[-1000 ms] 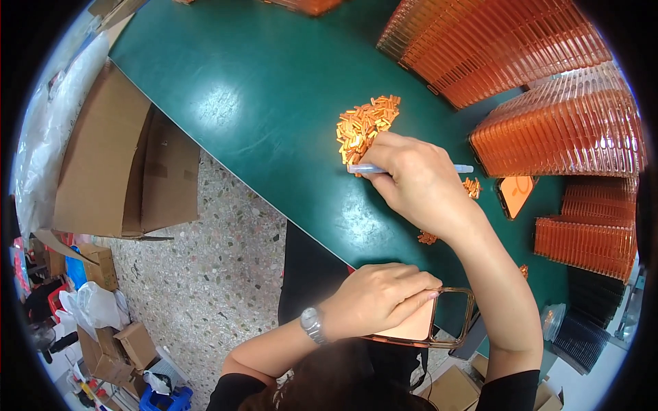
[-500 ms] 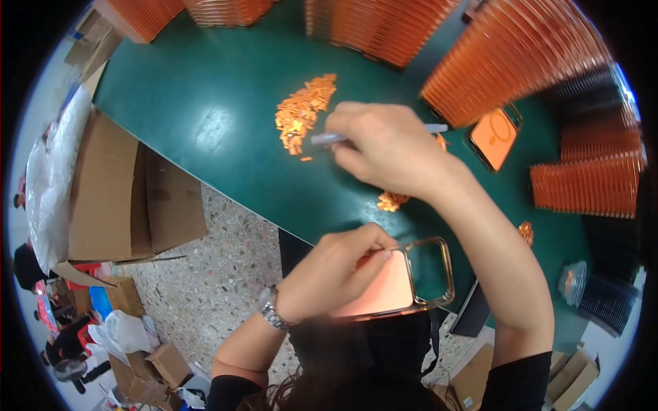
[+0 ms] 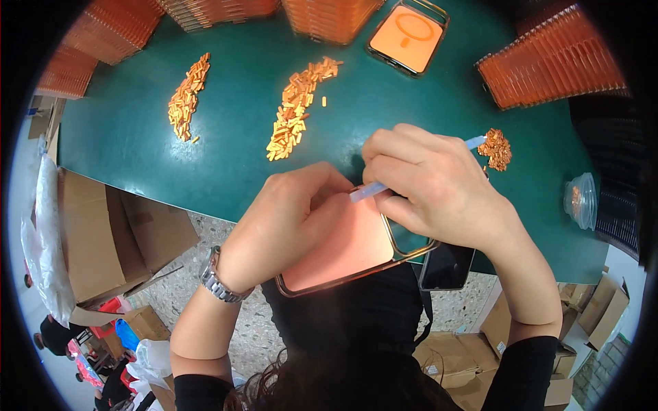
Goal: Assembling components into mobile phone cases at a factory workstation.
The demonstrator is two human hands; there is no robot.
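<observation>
My left hand (image 3: 291, 216) is closed on the edge of a phone case (image 3: 343, 250) with a pinkish-orange back and a shiny gold-toned frame. The case is tilted near the table's front edge, its open camera cut-out toward the right. In my right hand (image 3: 432, 185) is a slim pale-blue pen-like stick (image 3: 369, 191), one end close to my left fingertips at the case's upper rim. Whether that tip touches the case I cannot tell. Beyond my hands lies a pile of small orange pieces (image 3: 295, 113); another pile of pieces (image 3: 186, 103) lies farther left.
A second phone case (image 3: 406, 38) lies toward the back. Stacks of orange cases (image 3: 555, 58) line the far side. Tiny orange bits (image 3: 495, 149) and a clear plastic tub (image 3: 581, 201) are on the right. A dark phone (image 3: 447, 266) lies at the front edge; a cardboard box (image 3: 96, 226) stands left.
My right hand with the stick has come from over the table to the case's upper rim. My left hand still holds the case. The whole view has shifted.
</observation>
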